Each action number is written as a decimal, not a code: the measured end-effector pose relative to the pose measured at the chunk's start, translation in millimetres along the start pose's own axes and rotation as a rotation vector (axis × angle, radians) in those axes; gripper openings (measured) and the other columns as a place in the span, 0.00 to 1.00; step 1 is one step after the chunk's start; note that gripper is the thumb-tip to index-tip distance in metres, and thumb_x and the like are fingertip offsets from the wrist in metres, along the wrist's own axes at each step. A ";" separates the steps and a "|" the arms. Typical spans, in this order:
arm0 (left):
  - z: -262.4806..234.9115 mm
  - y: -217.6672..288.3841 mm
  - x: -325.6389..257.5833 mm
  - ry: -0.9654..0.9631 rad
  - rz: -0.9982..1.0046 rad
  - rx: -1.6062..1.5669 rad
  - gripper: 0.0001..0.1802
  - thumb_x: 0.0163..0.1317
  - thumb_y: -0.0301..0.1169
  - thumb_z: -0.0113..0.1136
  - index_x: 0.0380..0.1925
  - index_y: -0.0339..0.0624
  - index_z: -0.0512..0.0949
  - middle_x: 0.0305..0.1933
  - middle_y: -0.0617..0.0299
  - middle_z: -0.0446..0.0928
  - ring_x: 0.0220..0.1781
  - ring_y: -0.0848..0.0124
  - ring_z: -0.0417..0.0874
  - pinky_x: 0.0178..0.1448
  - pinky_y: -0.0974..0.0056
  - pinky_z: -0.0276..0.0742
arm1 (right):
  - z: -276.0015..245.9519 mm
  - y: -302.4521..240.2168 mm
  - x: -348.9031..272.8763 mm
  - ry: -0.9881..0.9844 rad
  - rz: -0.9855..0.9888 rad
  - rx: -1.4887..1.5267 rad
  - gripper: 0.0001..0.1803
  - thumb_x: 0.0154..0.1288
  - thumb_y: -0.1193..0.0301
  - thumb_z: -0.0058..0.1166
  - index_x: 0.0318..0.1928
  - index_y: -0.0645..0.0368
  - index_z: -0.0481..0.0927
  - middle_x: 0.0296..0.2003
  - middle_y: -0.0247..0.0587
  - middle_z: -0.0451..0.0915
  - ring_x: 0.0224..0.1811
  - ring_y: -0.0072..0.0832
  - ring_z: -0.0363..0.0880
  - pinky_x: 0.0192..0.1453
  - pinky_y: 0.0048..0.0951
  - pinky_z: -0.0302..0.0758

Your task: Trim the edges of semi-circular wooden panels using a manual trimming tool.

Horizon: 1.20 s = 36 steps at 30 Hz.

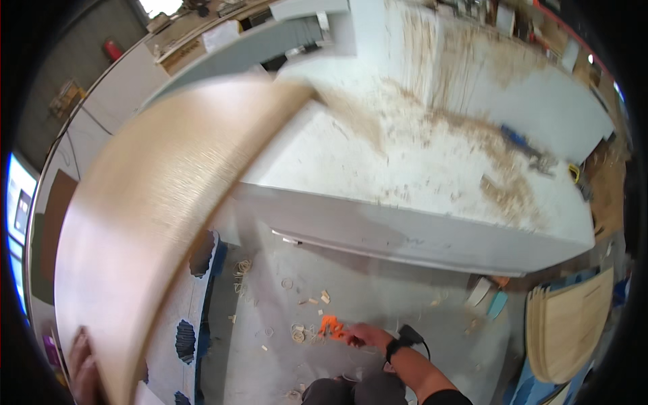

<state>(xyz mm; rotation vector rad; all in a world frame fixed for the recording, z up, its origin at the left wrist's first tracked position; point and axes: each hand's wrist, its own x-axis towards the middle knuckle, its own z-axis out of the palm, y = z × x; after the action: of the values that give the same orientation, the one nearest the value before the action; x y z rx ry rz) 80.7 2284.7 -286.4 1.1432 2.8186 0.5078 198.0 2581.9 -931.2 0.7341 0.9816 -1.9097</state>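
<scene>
In the head view, a large pale wooden panel [179, 182] with a long curved outline stands tilted across the left half, its far end overlapping the white surface [317, 162] and its near end low on the left; it is blurred. The left hand [84, 370] is at that near end, fingers bent around the panel's edge, gripping it, with part of the hand hidden. The right hand [368, 335] is above the grey floor [270, 364], its fingers partly curled just beside an orange object [331, 327]; blur makes it impossible to tell whether they have hold of it. A black band [393, 347] circles the right wrist. The person's dark-clothed knees [358, 391] show at the lower edge.

Sawdust [509, 196] lies scattered over the white surface, and a blue power tool [516, 137] rests toward its right end. Small wood offcuts [325, 296] and loose thin coils [241, 270] lie on the floor. Beneath the panel, to the left, is a blue-edged board [202, 317] with dark, jagged openings. At the right, a stack of pale rounded boards [567, 331] leans near a teal block [497, 305].
</scene>
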 end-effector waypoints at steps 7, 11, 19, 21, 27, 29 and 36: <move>-12.0 2.2 -45.2 -0.079 0.270 0.037 0.40 0.59 0.58 0.58 0.59 0.33 0.73 0.65 0.39 0.70 0.70 0.41 0.66 0.72 0.37 0.55 | 79.7 -29.5 -297.6 0.107 -0.356 0.374 0.19 0.64 0.71 0.56 0.55 0.63 0.75 0.39 0.40 0.80 0.39 0.28 0.81 0.42 0.28 0.77; -16.1 20.5 -87.9 -0.177 0.259 0.065 0.44 0.57 0.63 0.58 0.59 0.35 0.72 0.65 0.40 0.69 0.70 0.42 0.66 0.73 0.35 0.51 | 109.9 -42.8 -463.7 0.402 -0.690 0.295 0.24 0.51 0.82 0.50 0.53 0.64 0.74 0.40 0.43 0.79 0.41 0.33 0.79 0.50 0.36 0.75; 85.1 247.8 -208.9 -0.066 -0.789 -1.396 0.31 0.62 0.51 0.58 0.56 0.37 0.75 0.60 0.45 0.73 0.67 0.51 0.71 0.71 0.43 0.60 | 156.6 -56.6 -640.7 0.556 -0.861 0.094 0.30 0.44 0.84 0.40 0.53 0.65 0.71 0.39 0.41 0.77 0.39 0.30 0.76 0.47 0.30 0.74; 101.1 305.1 -175.4 0.279 -1.032 -1.743 0.26 0.65 0.44 0.60 0.53 0.33 0.73 0.54 0.48 0.76 0.59 0.57 0.77 0.62 0.53 0.72 | 169.3 -69.3 -654.5 0.451 -0.897 0.031 0.32 0.43 0.84 0.39 0.55 0.67 0.70 0.40 0.41 0.76 0.40 0.30 0.76 0.46 0.29 0.73; 113.5 342.8 -162.4 0.424 -1.093 -1.863 0.17 0.60 0.28 0.66 0.45 0.32 0.75 0.42 0.55 0.80 0.46 0.64 0.83 0.50 0.62 0.78 | 207.7 -82.5 -655.8 0.310 -0.929 -0.031 0.44 0.41 0.81 0.42 0.68 0.68 0.59 0.50 0.42 0.73 0.45 0.28 0.74 0.47 0.21 0.71; 112.8 341.9 -174.2 0.387 -1.112 -1.774 0.15 0.54 0.22 0.70 0.41 0.35 0.76 0.38 0.60 0.80 0.43 0.70 0.83 0.47 0.66 0.78 | 235.7 -79.2 -655.9 0.184 -0.899 0.099 0.43 0.44 0.80 0.44 0.68 0.68 0.59 0.49 0.42 0.73 0.43 0.26 0.73 0.45 0.20 0.71; 111.9 349.4 -165.7 0.407 -1.002 -1.808 0.16 0.55 0.22 0.70 0.43 0.36 0.77 0.40 0.60 0.81 0.42 0.72 0.81 0.47 0.68 0.76 | 286.6 -62.8 -614.5 0.158 -0.786 0.099 0.18 0.64 0.76 0.58 0.53 0.58 0.69 0.35 0.28 0.71 0.21 0.12 0.61 0.25 0.14 0.61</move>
<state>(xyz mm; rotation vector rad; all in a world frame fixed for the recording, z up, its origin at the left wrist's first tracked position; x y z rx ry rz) 453.5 2436.7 -290.9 -0.6789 1.3575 2.2669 399.3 2615.3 -281.6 0.6033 1.4245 -2.6130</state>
